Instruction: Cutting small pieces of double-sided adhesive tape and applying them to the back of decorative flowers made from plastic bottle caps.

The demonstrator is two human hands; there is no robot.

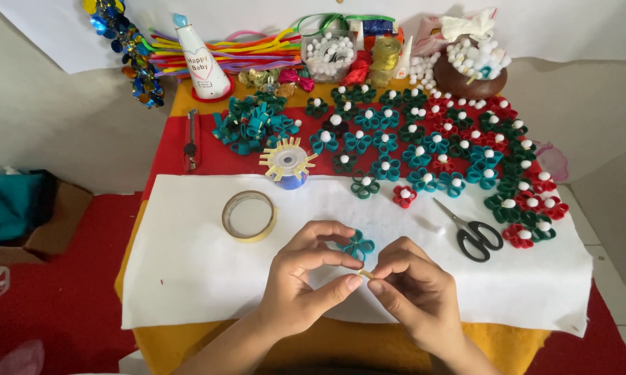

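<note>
The teal paper flower (357, 245) sat pinched in the fingertips of my left hand (306, 278), held just above the white sheet (188, 264) that covered the table. My right hand (414, 288) met it from the side, thumb and forefinger closed narrowly on a small pale scrap (366, 275) right beneath the flower. Left of the flower lay a roll of clear tape (249, 216); to its right, black-handled scissors (474, 232). Beyond it were rows of finished flowers (424, 149) with white centres.
</note>
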